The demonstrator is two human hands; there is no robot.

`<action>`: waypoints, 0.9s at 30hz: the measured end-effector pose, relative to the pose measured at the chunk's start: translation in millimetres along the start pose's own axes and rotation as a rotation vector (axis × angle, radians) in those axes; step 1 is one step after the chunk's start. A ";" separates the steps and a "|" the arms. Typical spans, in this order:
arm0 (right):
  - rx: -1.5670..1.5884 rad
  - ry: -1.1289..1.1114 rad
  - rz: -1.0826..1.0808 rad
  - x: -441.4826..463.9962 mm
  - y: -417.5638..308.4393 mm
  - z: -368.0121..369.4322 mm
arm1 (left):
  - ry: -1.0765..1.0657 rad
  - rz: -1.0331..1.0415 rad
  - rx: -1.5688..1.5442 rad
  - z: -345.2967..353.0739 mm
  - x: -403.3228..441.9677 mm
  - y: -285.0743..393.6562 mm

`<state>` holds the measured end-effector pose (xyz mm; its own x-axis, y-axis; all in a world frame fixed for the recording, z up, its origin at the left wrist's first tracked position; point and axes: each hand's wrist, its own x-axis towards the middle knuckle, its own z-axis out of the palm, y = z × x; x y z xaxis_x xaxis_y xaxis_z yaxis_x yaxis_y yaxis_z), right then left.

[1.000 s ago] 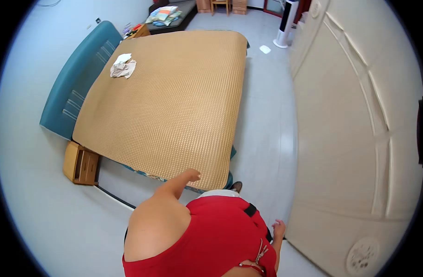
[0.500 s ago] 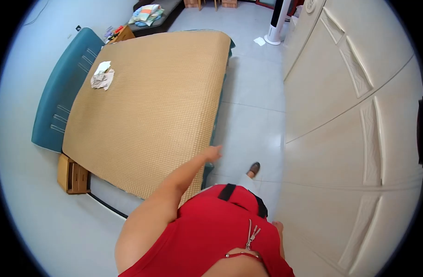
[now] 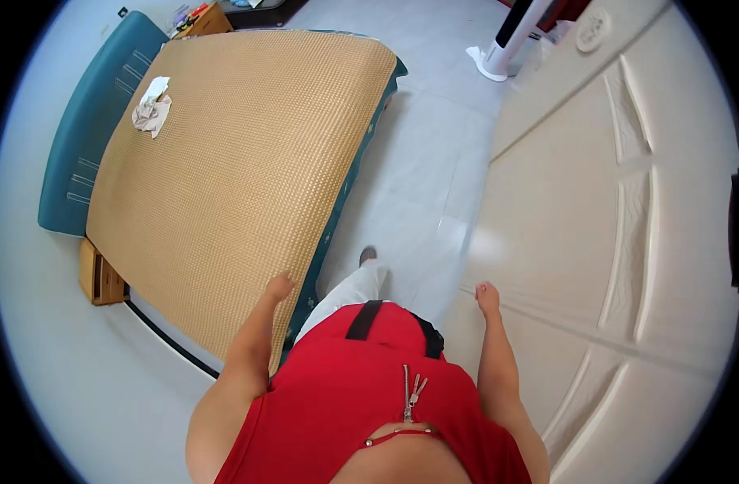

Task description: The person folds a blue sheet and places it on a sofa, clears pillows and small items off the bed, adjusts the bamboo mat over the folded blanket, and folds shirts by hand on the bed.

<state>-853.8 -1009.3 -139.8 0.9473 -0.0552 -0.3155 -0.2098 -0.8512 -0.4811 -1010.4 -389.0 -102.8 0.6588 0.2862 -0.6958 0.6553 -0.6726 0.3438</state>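
Observation:
My left hand [image 3: 281, 285] hangs by the near edge of the bed, over or beside the woven tan mat [image 3: 224, 153]; whether it touches the mat I cannot tell. Its fingers are loosely curled, and nothing shows in them. On the other side, my right hand [image 3: 487, 297] is in front of the cream wardrobe [image 3: 547, 218], fingers folded into a loose fist with no object visible. Crumpled pale cloths [image 3: 152, 109] lie on the mat toward the teal headboard [image 3: 103, 121].
Tiled floor [image 3: 418, 153] runs between bed and wardrobe, with my shoe [image 3: 368, 255] on it. A white and black tower fan [image 3: 507, 44] stands at the far end. Wooden nightstands [image 3: 103, 274] flank the headboard. A teal sheet edge [image 3: 337, 210] hangs along the bed's side.
I have moved forward along the bed, and the view has shifted. My left hand has swung back toward me; my right hand has come forward into plain view. One foot has stepped ahead.

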 end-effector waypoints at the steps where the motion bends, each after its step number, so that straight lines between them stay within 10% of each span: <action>1: 0.056 -0.026 -0.009 32.1 -24.0 -9.9 | 0.003 -0.012 -0.059 4.8 12.6 -2.3; 10: 0.019 -0.410 -0.310 214.9 -164.0 -14.7 | 0.179 -0.516 -0.306 -32.1 201.2 38.5; 15: 0.011 -0.477 -0.126 282.1 -180.8 -46.0 | 0.346 -0.676 -0.342 -60.2 330.9 86.0; 23: -0.399 -0.857 0.148 447.3 -101.9 -58.1 | 0.307 -0.593 -0.292 -178.0 597.1 304.8; 25: -0.586 -0.948 -0.316 527.3 -75.9 -40.1 | 0.356 -0.608 -0.344 -212.9 657.0 379.1; 27: -0.631 -1.019 -0.158 626.3 -185.9 -44.8 | 0.430 -0.649 -0.373 -230.9 710.8 420.8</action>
<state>-210.6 -909.1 -211.2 0.2667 0.2670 -0.9261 0.3154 -0.9321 -0.1780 -181.1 -311.1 -307.1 0.1457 0.8204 -0.5529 0.9793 -0.0401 0.1985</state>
